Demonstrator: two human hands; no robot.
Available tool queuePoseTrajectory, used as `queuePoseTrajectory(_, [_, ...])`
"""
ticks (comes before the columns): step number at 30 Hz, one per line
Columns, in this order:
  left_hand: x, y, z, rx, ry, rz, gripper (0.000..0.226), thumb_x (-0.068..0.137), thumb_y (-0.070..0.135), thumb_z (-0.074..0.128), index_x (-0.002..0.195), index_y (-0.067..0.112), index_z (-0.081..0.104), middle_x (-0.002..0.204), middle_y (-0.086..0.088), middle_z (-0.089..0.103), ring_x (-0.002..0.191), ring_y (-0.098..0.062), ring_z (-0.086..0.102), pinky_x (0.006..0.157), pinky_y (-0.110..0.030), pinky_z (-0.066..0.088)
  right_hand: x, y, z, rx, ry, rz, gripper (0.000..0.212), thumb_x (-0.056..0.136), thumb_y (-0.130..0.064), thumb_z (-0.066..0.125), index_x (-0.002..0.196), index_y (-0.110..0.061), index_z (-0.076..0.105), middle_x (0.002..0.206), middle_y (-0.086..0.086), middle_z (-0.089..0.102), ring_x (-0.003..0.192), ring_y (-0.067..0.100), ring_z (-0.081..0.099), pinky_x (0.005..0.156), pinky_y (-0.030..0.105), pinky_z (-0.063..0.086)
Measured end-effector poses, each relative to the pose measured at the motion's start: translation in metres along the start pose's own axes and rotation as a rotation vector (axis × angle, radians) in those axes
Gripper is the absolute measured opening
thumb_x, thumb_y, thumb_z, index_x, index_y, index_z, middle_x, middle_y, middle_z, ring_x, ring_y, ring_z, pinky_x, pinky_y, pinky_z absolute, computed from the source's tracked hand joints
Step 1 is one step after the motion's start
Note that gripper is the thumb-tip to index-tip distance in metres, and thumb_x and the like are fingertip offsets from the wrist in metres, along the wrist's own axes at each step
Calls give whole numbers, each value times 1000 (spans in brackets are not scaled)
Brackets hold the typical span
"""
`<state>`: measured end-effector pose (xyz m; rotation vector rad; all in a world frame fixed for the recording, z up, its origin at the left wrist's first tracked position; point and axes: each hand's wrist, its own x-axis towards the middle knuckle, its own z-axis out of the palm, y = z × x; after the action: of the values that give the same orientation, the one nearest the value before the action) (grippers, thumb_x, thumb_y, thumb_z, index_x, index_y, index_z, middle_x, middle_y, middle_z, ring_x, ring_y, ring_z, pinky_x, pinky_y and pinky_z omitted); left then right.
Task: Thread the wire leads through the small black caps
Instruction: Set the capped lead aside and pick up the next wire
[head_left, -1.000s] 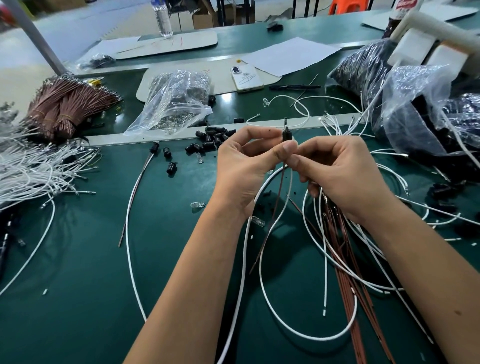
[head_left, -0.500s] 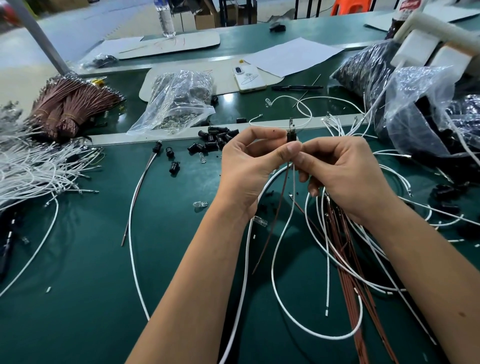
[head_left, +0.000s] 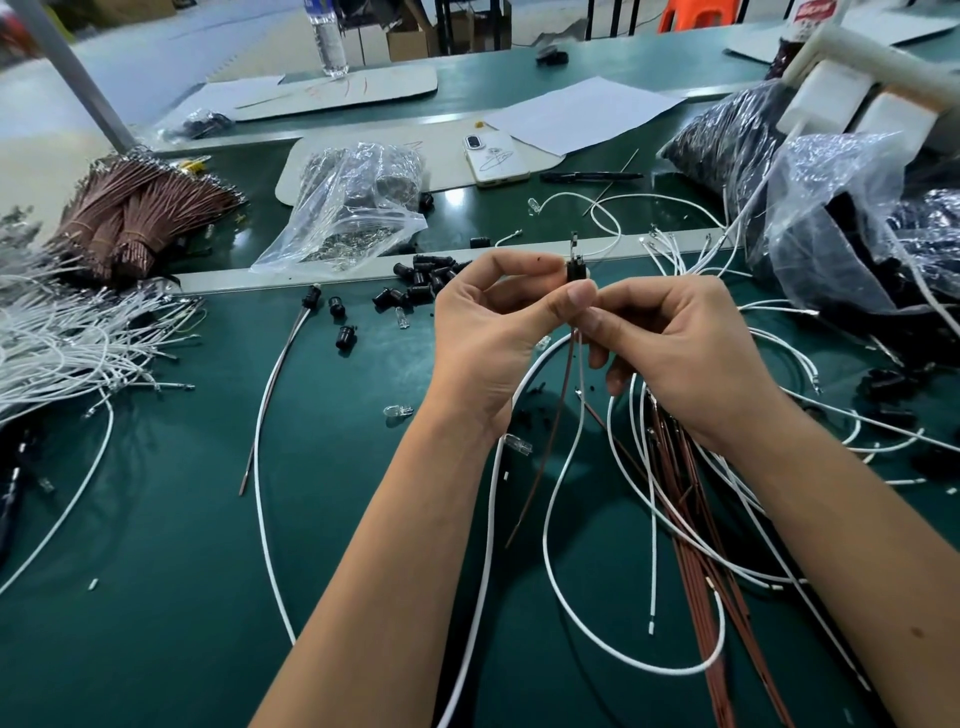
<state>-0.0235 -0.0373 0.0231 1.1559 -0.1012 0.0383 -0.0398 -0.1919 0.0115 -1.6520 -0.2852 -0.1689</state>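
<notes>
The small black cap (head_left: 576, 270) now stands clear above the left thumb, where a second ago only its top showed behind the fingertips of the two hands. The metal wire ends (head_left: 574, 242) poke further out of its top. Below the hands, the hanging white lead (head_left: 566, 457) swings a little right, its loop sitting lower over the table (head_left: 156, 597).

Your widest open patch of worktop (head_left: 171, 597) sits low on your left, crossed only by one long white lead (head_left: 267, 467). Right of your hands, tangled brown and white wires (head_left: 691, 499) block the surface. Ahead, loose black caps (head_left: 421, 280) and a plastic bag (head_left: 353, 208) crowd the way; white wire bundles (head_left: 62, 343) hem the far left.
</notes>
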Motion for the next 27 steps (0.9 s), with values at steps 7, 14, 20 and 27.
queuePoseTrajectory(7, [2,-3,-2,15,6,34,26,68,-8,82,84,6,67,76,-10,73,69,-16,70,73,-29,58,-1,1,0,-23,-13,12,7,92,-9,74,91,-3,77,61,2,67,50,9,60,46,21,50])
queuePoseTrajectory(14, [1,-3,-1,22,8,53,26,70,-12,81,84,6,67,76,-9,72,70,-18,70,76,-32,58,-1,2,-2,-40,-13,35,6,92,-15,77,91,-10,78,66,7,69,55,10,61,47,23,49])
queuePoseTrajectory(20, [-1,0,3,6,14,61,29,60,2,85,83,7,68,82,-15,72,74,-24,68,83,-38,59,-1,2,-4,94,-41,97,11,83,-22,75,93,-18,78,82,3,72,75,12,59,52,24,46])
queuePoseTrajectory(27, [-2,-1,4,9,0,52,30,60,2,84,84,7,68,79,-13,72,72,-22,69,76,-32,59,-1,4,-5,71,-14,93,29,79,-37,79,91,-10,78,78,4,70,71,16,57,54,27,46])
